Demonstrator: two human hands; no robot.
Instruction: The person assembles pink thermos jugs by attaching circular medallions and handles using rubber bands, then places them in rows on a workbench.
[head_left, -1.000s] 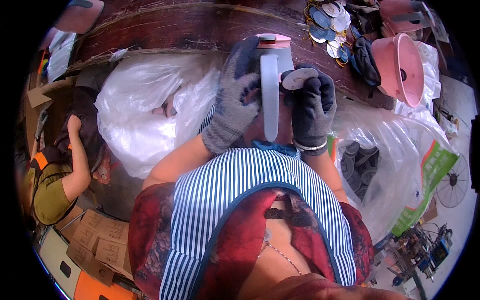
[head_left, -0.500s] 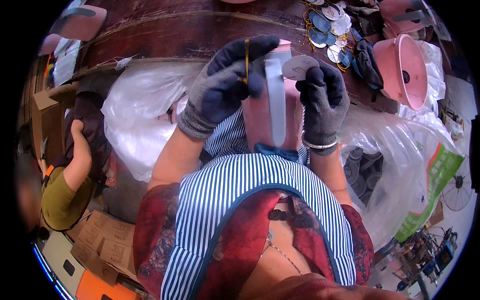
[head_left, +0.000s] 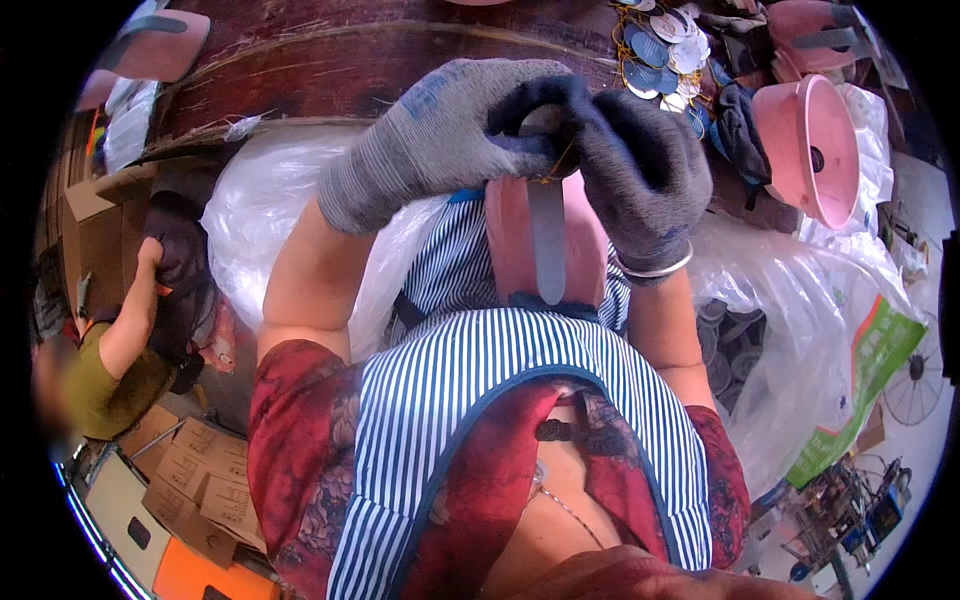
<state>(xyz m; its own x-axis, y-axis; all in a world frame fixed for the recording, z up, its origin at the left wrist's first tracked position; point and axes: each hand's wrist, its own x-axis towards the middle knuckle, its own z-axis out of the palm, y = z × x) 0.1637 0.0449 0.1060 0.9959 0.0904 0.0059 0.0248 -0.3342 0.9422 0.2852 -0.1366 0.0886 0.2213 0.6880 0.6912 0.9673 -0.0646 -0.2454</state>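
Head: left fingers [head_left: 528, 154] pinch cord [head_left: 547, 179]; right fingers [head_left: 602, 140] curled, hold unclear; bags [head_left: 795, 320] flank jug [head_left: 584, 240].

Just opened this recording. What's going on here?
A person's gloved left hand and right hand are close together over the top of a pink jug, with a thin yellow cord showing between them. Exactly what each hand grips is hidden. The jug is in front of the striped apron, its grey handle facing the camera. To the right on the dark table lies a pile of round tags.
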